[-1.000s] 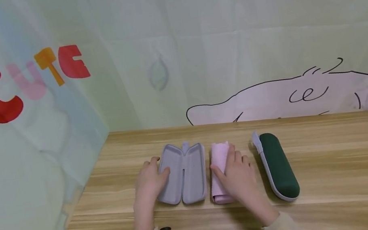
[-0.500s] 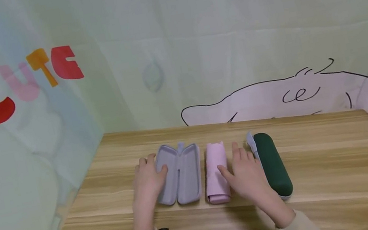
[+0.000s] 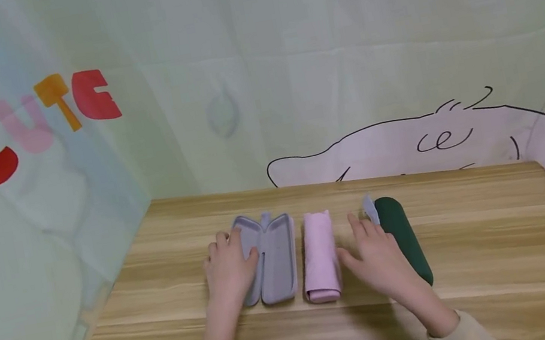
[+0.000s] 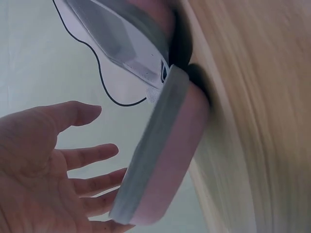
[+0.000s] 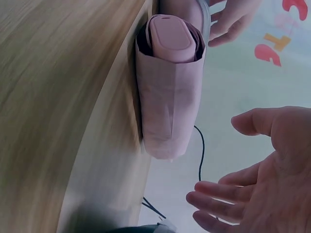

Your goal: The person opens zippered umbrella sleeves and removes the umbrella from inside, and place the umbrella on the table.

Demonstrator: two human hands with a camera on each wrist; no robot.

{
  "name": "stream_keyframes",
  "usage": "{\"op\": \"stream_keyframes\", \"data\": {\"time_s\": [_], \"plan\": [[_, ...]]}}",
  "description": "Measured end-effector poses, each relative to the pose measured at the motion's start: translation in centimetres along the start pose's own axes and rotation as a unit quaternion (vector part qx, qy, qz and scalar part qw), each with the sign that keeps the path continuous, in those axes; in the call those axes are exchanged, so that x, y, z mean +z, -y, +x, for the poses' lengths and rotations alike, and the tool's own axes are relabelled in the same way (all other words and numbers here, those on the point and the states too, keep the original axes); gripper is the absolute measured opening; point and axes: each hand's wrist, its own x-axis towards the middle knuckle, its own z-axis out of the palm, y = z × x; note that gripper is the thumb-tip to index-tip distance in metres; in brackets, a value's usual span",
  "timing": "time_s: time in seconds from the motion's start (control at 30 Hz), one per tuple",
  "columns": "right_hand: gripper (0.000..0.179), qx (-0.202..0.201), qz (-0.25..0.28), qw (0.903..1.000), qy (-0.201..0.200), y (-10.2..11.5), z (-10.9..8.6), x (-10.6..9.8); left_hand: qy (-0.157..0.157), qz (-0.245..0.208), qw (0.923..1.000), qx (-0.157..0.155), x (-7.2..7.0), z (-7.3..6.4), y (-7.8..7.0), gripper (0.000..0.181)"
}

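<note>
An unzipped hard case (image 3: 279, 263), grey inside and pink outside, lies spread open on the table. My left hand (image 3: 227, 269) hovers over its left half, fingers relaxed and apart; in the left wrist view the fingertips reach the edge of the case (image 4: 163, 160). Right of the case lies a folded pink compact umbrella (image 3: 319, 256), its flat pink handle end showing in the right wrist view. My right hand (image 3: 380, 254), empty with loosely spread fingers, is between the umbrella and a closed dark green case (image 3: 403, 232), partly covering that green case.
The wood-grain table (image 3: 505, 250) extends to the right of the green case. A printed cloth backdrop (image 3: 288, 70) hangs behind and to the left. A light fabric tab (image 3: 370, 208) sticks up at the green case's far end.
My right hand has come off the pink umbrella and moved right, toward the green case. My left hand has shifted slightly right over the unzipped case. The view has turned slightly.
</note>
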Motion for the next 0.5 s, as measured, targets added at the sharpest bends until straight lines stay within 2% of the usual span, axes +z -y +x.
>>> {"op": "stream_keyframes", "data": {"time_s": [0.33,0.5], "plan": [[0.057,-0.053,-0.016,0.9975,-0.044,-1.6,-0.3,-1.2,-0.014,0.021,0.9992,0.031,0.3,-0.4,-0.5,0.057],[0.048,-0.049,-0.02,0.9969,-0.059,-2.6,-0.3,-1.6,-0.025,0.02,0.9984,0.046,0.5,-0.7,-1.2,0.054]]}}
